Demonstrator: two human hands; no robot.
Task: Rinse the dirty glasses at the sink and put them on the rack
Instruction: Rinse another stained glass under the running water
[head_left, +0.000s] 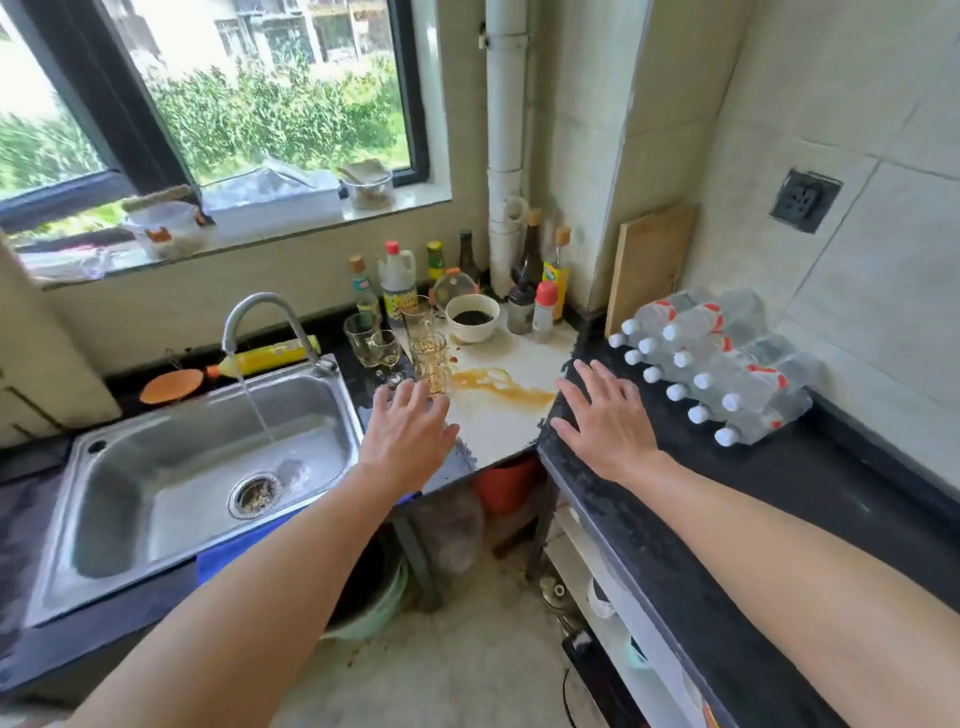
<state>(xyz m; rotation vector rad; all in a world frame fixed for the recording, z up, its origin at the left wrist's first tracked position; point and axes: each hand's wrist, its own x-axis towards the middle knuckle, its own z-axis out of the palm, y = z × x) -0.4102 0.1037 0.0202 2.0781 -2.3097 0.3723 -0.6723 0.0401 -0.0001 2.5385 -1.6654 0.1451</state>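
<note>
Several dirty glasses stand on the counter right of the steel sink (104, 519): a glass mug (431, 361) with brown residue nearest, a tall glass (417, 314) behind it, a wine glass (385, 353) and a tumbler (358, 330) to the left. My left hand (410, 428) is open with fingers spread, its fingertips just in front of the mug. My right hand (605, 415) rests flat and open on the black counter edge. Water runs from the curved faucet (260, 312) into the sink. No rack is in view.
A brown spill (504, 387) lies on the white counter. A white bowl (472, 317) and several sauce bottles (397, 280) stand behind the glasses. A pack of water bottles (717, 374) lies on the black counter, with a cutting board (647, 260) against the wall.
</note>
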